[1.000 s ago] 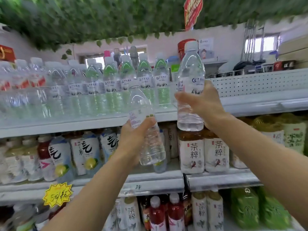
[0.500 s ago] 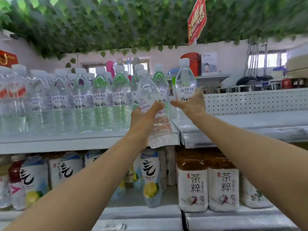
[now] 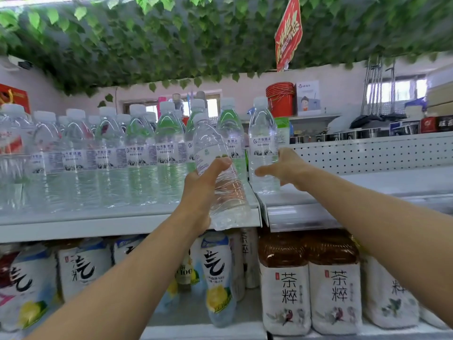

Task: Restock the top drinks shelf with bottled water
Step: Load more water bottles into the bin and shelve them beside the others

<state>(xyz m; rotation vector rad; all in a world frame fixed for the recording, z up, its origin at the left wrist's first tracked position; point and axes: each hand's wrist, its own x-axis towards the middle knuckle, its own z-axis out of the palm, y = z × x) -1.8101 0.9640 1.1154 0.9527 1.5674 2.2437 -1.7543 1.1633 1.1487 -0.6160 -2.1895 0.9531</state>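
The left hand (image 3: pixel 203 182) grips a clear plastic water bottle with a white cap and pale label (image 3: pixel 228 192) around its middle. The thumb is curled across the front and the fingers are wrapped behind. This bottle leans with its cap tipped to the left, and its base is level with the front lip of the white metal top shelf (image 3: pixel 98 224), not yet standing on it.

The right hand (image 3: pixel 288 168) is spread wide and holds nothing. Its thumb reaches across the lower front of a second clear water bottle with a blue-printed label (image 3: pixel 262 133); whether it touches, I cannot tell. That bottle stands upright on the right-hand section of the top shelf, just beside the long row of matching clear water bottles (image 3: pixel 137 155) (several of them tinted green). Brown tea bottles with white labels (image 3: pixel 284 278) fill the shelf below.
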